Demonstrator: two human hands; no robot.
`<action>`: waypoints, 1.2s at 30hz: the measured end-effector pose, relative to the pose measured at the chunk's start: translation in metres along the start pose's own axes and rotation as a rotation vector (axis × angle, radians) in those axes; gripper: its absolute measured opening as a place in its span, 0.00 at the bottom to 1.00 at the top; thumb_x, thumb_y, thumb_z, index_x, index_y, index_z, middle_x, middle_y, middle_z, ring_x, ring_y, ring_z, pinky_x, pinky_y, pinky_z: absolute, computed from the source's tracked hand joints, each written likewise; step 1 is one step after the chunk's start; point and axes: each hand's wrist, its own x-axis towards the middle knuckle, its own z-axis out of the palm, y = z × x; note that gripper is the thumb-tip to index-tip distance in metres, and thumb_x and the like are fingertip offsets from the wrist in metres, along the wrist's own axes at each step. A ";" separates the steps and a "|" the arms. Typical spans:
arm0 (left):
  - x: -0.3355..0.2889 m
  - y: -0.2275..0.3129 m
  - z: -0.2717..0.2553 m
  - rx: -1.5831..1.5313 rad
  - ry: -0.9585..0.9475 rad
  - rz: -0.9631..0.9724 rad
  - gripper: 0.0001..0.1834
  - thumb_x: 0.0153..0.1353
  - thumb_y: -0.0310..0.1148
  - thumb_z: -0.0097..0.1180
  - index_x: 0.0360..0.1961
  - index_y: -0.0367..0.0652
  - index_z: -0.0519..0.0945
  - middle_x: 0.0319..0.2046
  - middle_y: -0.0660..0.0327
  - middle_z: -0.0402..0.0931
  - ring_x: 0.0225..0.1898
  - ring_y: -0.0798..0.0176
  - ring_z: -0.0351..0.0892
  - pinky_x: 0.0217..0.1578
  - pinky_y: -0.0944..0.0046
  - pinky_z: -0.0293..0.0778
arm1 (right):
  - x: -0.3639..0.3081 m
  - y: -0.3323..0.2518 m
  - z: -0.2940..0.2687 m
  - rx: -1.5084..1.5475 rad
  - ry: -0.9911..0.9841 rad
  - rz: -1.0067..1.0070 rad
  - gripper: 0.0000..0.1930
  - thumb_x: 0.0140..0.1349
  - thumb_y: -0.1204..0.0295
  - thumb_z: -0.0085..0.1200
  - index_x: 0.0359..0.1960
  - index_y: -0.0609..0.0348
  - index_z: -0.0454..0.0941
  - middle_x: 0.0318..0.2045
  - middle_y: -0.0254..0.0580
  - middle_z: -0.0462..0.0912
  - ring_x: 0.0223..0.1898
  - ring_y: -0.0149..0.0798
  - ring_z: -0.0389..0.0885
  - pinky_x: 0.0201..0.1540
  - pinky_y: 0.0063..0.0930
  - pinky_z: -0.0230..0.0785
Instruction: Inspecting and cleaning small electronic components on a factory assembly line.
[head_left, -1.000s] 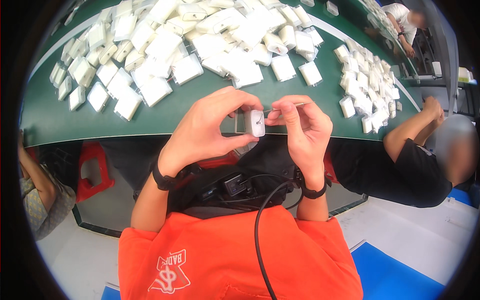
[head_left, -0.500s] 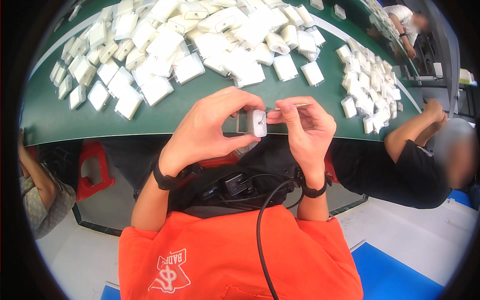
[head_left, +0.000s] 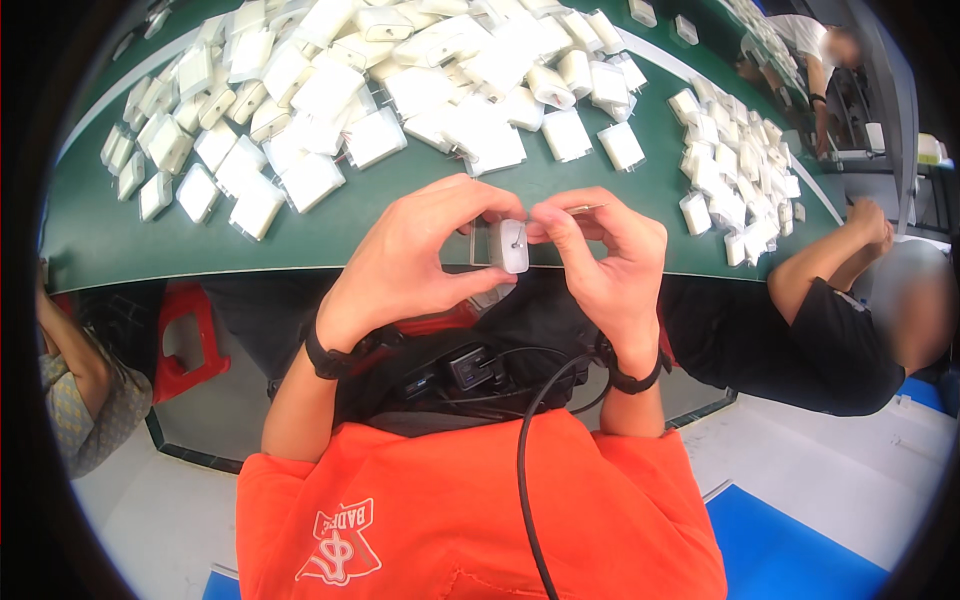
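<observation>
My left hand (head_left: 415, 245) pinches a small white block (head_left: 512, 246) between thumb and fingers, just over the table's near edge. The block appears to sit in a clear plastic sleeve, and a small dark spot with a thin wire shows on the end turned to the right. Close against that end are the fingertips of my right hand (head_left: 612, 260), closed round a slim metal tool (head_left: 590, 209). One end of the tool sticks out above the fingers; its working tip is hidden, so contact with the block cannot be made out.
A large heap of similar white blocks (head_left: 375, 135) covers the far side of the green table (head_left: 400, 190). Another pile (head_left: 725, 170) lies at right. A person in black (head_left: 800, 340) sits at right, another (head_left: 90, 385) at left. A black cable (head_left: 522, 460) crosses my front.
My right hand has shifted slightly left, its fingertips closer to the block's end, and less of the tool shows. My left hand and the block have barely moved.
</observation>
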 end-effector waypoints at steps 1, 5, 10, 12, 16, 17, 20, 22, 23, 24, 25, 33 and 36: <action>0.000 0.000 0.000 0.003 -0.002 0.000 0.29 0.50 0.24 0.81 0.55 0.40 0.85 0.45 0.58 0.86 0.44 0.55 0.83 0.43 0.60 0.80 | 0.002 -0.001 -0.001 0.007 0.010 -0.004 0.03 0.71 0.80 0.67 0.42 0.67 0.89 0.34 0.43 0.93 0.35 0.34 0.95 0.39 0.26 0.86; 0.000 -0.002 0.001 0.014 0.011 0.028 0.29 0.50 0.24 0.81 0.56 0.40 0.85 0.44 0.58 0.85 0.43 0.56 0.82 0.44 0.60 0.80 | 0.010 -0.006 -0.001 -0.093 -0.064 -0.058 0.03 0.69 0.80 0.66 0.41 0.65 0.90 0.32 0.45 0.91 0.31 0.36 0.93 0.36 0.27 0.84; 0.000 0.006 -0.002 0.034 -0.011 -0.040 0.28 0.50 0.24 0.80 0.54 0.40 0.85 0.44 0.57 0.85 0.42 0.55 0.82 0.45 0.59 0.81 | 0.026 -0.015 -0.002 -0.145 -0.118 0.010 0.06 0.71 0.76 0.66 0.37 0.68 0.87 0.29 0.45 0.90 0.25 0.33 0.89 0.32 0.27 0.82; 0.000 0.009 -0.004 0.051 -0.037 -0.068 0.26 0.51 0.23 0.78 0.53 0.39 0.84 0.44 0.56 0.85 0.43 0.53 0.84 0.46 0.57 0.82 | 0.033 -0.015 -0.003 0.021 -0.176 0.300 0.10 0.72 0.74 0.66 0.35 0.70 0.85 0.27 0.43 0.90 0.25 0.29 0.88 0.31 0.26 0.81; 0.000 0.004 0.000 0.028 0.009 -0.057 0.26 0.51 0.25 0.80 0.52 0.39 0.85 0.43 0.56 0.85 0.42 0.55 0.83 0.46 0.60 0.81 | 0.024 -0.003 0.009 0.112 0.023 0.140 0.09 0.74 0.76 0.63 0.36 0.71 0.85 0.28 0.41 0.90 0.27 0.28 0.89 0.29 0.22 0.78; -0.002 0.001 0.004 0.001 0.050 -0.038 0.26 0.51 0.27 0.82 0.52 0.40 0.85 0.42 0.58 0.84 0.40 0.58 0.82 0.46 0.62 0.80 | 0.017 0.001 0.010 0.071 0.109 0.033 0.08 0.75 0.78 0.61 0.36 0.70 0.85 0.29 0.41 0.89 0.27 0.29 0.87 0.31 0.23 0.76; -0.005 -0.009 0.012 -0.013 0.082 0.001 0.24 0.54 0.29 0.80 0.52 0.41 0.85 0.44 0.56 0.85 0.43 0.53 0.86 0.48 0.59 0.82 | -0.003 0.013 -0.010 -0.160 0.157 -0.063 0.06 0.78 0.80 0.55 0.41 0.68 0.84 0.36 0.43 0.85 0.37 0.35 0.83 0.43 0.29 0.75; -0.004 -0.004 0.012 -0.026 0.059 0.041 0.23 0.59 0.35 0.76 0.54 0.43 0.84 0.48 0.53 0.83 0.51 0.47 0.85 0.54 0.53 0.81 | -0.013 0.012 -0.010 -0.020 0.149 0.030 0.17 0.84 0.66 0.49 0.41 0.67 0.82 0.36 0.42 0.83 0.37 0.36 0.80 0.44 0.31 0.73; -0.004 -0.002 0.010 -0.024 0.058 0.059 0.24 0.59 0.36 0.75 0.55 0.43 0.82 0.51 0.52 0.82 0.52 0.45 0.84 0.54 0.52 0.80 | -0.015 0.013 -0.014 0.066 0.070 0.027 0.21 0.86 0.61 0.46 0.44 0.69 0.82 0.37 0.42 0.84 0.38 0.37 0.80 0.44 0.32 0.73; -0.002 -0.001 0.007 -0.018 0.025 0.049 0.25 0.59 0.35 0.74 0.56 0.43 0.81 0.51 0.50 0.81 0.51 0.43 0.83 0.52 0.51 0.80 | -0.015 0.011 -0.023 0.053 -0.039 -0.024 0.21 0.86 0.61 0.46 0.52 0.69 0.83 0.38 0.45 0.86 0.38 0.39 0.82 0.44 0.34 0.74; -0.001 0.001 0.007 -0.017 -0.011 -0.011 0.25 0.60 0.35 0.73 0.57 0.42 0.81 0.49 0.51 0.80 0.51 0.41 0.82 0.51 0.49 0.79 | -0.015 0.012 -0.017 -0.042 0.004 0.026 0.24 0.84 0.55 0.50 0.59 0.68 0.82 0.35 0.47 0.84 0.35 0.41 0.81 0.43 0.36 0.74; -0.008 0.003 0.002 -0.059 -0.035 -0.024 0.27 0.57 0.33 0.74 0.57 0.39 0.81 0.48 0.53 0.80 0.52 0.45 0.83 0.51 0.51 0.79 | -0.007 -0.007 0.000 -0.100 -0.123 -0.152 0.04 0.75 0.83 0.62 0.47 0.70 0.84 0.38 0.43 0.84 0.37 0.33 0.85 0.40 0.24 0.76; -0.007 0.004 0.002 -0.069 -0.048 -0.033 0.28 0.57 0.33 0.74 0.58 0.39 0.81 0.49 0.53 0.81 0.52 0.46 0.83 0.51 0.51 0.79 | -0.008 -0.003 0.000 -0.050 -0.049 -0.100 0.02 0.73 0.82 0.64 0.43 0.68 0.84 0.31 0.36 0.80 0.30 0.27 0.76 0.33 0.22 0.68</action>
